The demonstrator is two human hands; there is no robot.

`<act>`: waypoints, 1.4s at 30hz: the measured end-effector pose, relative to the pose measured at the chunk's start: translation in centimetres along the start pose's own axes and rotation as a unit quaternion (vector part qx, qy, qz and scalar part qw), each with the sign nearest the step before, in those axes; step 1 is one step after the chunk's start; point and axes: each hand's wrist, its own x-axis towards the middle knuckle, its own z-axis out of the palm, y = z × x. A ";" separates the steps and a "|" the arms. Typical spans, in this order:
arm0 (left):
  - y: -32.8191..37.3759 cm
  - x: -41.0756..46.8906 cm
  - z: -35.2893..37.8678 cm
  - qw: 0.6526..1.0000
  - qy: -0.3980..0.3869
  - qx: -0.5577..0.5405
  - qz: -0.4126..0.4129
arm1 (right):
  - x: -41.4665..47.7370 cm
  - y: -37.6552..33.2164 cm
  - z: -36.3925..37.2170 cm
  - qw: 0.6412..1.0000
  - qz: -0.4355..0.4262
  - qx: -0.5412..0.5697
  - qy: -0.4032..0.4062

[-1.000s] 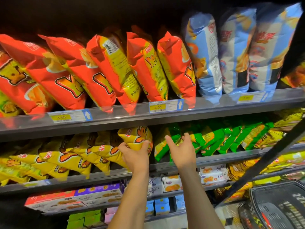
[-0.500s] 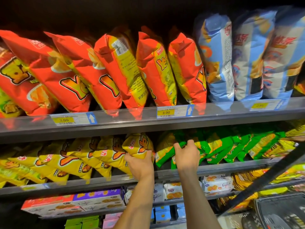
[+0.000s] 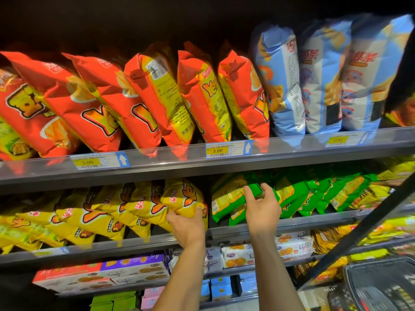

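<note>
Here, a person is standing at a shop shelf with a dark basket sitting low at their right, and both bare arms are reaching up and forward. The left hand is cupping the lower corner of a yellow bag, fingers curled round it, probably steadying it at the end of its leaning row. The right hand is grasping a green bag between thumb and fingers, seemingly to pull it out of its tightly packed row. Both bags are resting on the middle shelf, just beside each other across a small gap. Below, biscuit boxes are lying flat. Above and further back, red bags are leaning rightward against upright blue bags, behind a rail carrying price tags. Half a second earlier, the right hand was lying knuckles-up over the green bags; now it is opening round one bag, while the left hand is keeping its hold.
</note>
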 end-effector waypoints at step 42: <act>-0.5 -25.3 -10.4 0.910 -0.393 0.005 0.132 | -14.8 1.8 -23.1 0.946 0.036 0.213 -0.242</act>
